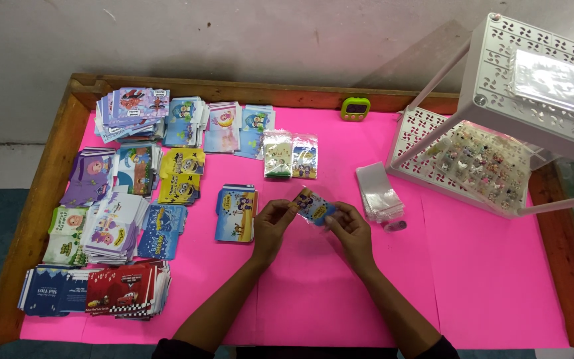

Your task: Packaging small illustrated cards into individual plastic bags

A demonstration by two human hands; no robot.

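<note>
My left hand [270,225] and my right hand [350,229] together hold a small blue cartoon card in a clear sleeve [313,205] just above the pink table cover [313,292]. The left fingers pinch its left end, the right fingers its lower right corner. A short stack of blue cards [236,213] lies just left of my left hand. A pile of clear plastic sleeves [379,191] lies to the right of my right hand, with a small dark object [394,225] beside it.
Many stacks of colourful cards [134,199] fill the left half. Two sleeved packs [291,155] lie behind my hands. A green timer [355,108] sits at the far edge. A white perforated rack [493,133] holding small trinkets stands at the right. A wooden rim [41,193] borders the table.
</note>
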